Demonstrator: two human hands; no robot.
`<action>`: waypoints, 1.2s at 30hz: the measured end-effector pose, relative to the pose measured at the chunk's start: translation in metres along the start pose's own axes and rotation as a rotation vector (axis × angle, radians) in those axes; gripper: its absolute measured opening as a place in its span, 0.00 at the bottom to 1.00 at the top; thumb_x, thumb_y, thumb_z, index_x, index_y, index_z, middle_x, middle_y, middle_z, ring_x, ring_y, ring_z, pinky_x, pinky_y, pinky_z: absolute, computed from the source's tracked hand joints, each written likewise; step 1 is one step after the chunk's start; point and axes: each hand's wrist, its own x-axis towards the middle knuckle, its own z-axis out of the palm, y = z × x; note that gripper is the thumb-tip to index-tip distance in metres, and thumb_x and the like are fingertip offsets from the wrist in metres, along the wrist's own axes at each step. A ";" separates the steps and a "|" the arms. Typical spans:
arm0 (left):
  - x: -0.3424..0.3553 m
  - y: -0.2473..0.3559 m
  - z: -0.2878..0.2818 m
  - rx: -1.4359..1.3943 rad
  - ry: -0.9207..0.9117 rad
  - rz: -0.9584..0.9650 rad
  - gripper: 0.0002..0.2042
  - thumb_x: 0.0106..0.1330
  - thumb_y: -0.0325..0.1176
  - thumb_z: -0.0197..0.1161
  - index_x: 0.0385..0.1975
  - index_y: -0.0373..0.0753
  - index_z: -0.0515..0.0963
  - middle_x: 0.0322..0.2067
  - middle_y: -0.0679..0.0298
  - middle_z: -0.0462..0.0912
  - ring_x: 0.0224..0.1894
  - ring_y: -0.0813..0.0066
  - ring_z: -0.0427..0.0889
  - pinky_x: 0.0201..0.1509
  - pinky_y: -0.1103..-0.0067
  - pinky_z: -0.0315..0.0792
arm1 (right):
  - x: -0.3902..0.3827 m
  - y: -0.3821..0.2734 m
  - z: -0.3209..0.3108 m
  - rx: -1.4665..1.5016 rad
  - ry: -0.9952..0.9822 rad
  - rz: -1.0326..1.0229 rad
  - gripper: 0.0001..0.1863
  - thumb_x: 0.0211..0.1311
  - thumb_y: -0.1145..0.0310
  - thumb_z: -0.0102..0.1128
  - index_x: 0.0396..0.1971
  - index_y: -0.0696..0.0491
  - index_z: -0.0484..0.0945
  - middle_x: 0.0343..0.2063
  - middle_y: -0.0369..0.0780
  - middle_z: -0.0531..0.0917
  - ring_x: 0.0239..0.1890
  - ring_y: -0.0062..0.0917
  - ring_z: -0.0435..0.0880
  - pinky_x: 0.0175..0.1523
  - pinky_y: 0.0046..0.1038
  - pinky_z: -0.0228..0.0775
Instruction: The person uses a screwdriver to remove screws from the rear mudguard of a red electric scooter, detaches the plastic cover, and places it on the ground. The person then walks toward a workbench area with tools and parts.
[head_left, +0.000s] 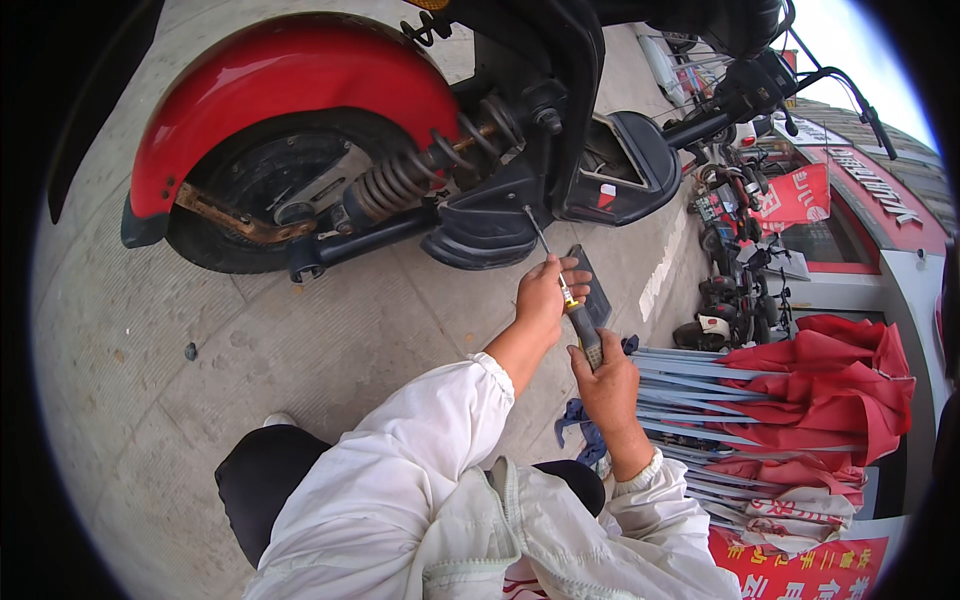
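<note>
A long-shafted screwdriver point(583, 326) with a dark grey handle and a yellow band points up and left. Its tip meets the lower side of a black plastic cover point(490, 225) on a scooter. My left hand point(543, 300) steadies the shaft just ahead of the handle, its thumb and fingers around it. Further back, my right hand point(606, 382) is wrapped on the handle's rear end. The scooter's red rear fender point(290, 65) arches over the wheel point(230, 235). Beside the cover sits a coil-spring shock absorber point(400, 180). Whether the tip sits in a screw is too small to tell.
A dark flat panel point(592, 285) lies on the paving point(330, 350) just beyond my hands. At right, red flags point(820, 390) on pale poles lie bundled close to my right arm. Several parked scooters point(730, 300) stand before a red-signed shopfront point(880, 195).
</note>
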 end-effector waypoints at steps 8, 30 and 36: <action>-0.001 -0.001 0.003 0.027 0.012 -0.012 0.20 0.79 0.45 0.43 0.50 0.34 0.74 0.36 0.54 0.85 0.32 0.70 0.84 0.37 0.76 0.79 | 0.012 0.004 -0.016 0.877 -0.435 0.455 0.19 0.64 0.57 0.64 0.44 0.55 0.74 0.21 0.40 0.76 0.15 0.26 0.70 0.20 0.25 0.60; -0.021 -0.015 -0.005 0.677 -0.030 0.072 0.26 0.72 0.58 0.54 0.39 0.35 0.75 0.30 0.64 0.77 0.37 0.74 0.82 0.42 0.78 0.77 | 0.003 -0.012 -0.001 0.213 0.162 0.011 0.25 0.53 0.62 0.70 0.53 0.52 0.79 0.34 0.49 0.86 0.35 0.43 0.86 0.38 0.38 0.77; -0.039 -0.020 0.025 0.680 -0.051 -0.113 0.25 0.68 0.60 0.59 0.28 0.39 0.72 0.24 0.66 0.73 0.24 0.79 0.76 0.28 0.82 0.73 | 0.000 0.011 0.000 0.579 0.175 0.038 0.28 0.60 0.63 0.67 0.57 0.58 0.71 0.33 0.47 0.86 0.35 0.35 0.87 0.43 0.30 0.76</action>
